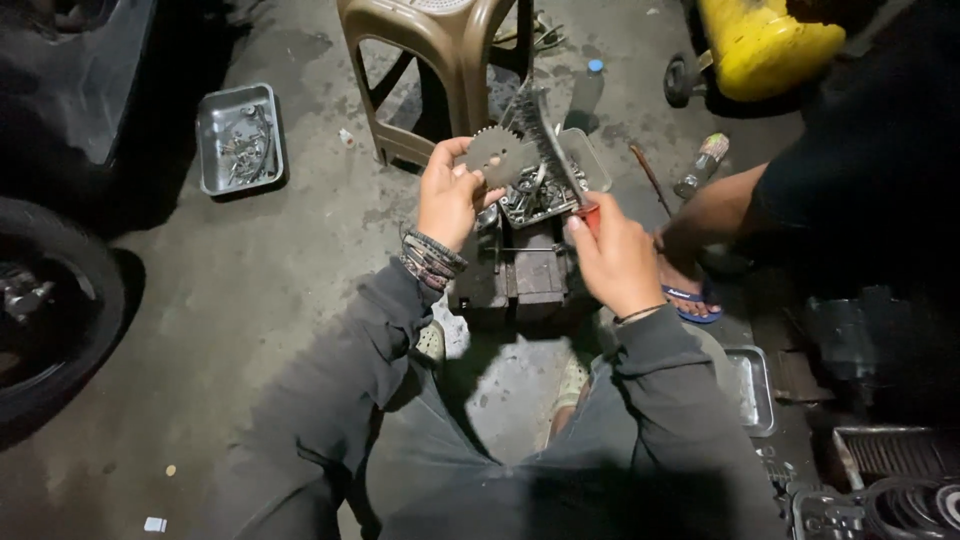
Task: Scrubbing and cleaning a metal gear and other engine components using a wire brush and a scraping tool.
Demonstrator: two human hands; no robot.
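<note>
Left hand (447,195) pinches the sprocket (497,155) by its rim (stiff, probably oily steel); right hand (615,262) grips the brush (549,140) handle.

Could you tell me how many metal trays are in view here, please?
3. One metal tray lies on the floor at upper left, one tray of parts sits behind the toothed sprocket held in the left hand, and one lies at lower right. Others may be hidden.

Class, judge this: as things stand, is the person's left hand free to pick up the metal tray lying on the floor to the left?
Probably not: the left hand holds a toothed metal sprocket, and the metal tray lies well away on the floor.
</note>
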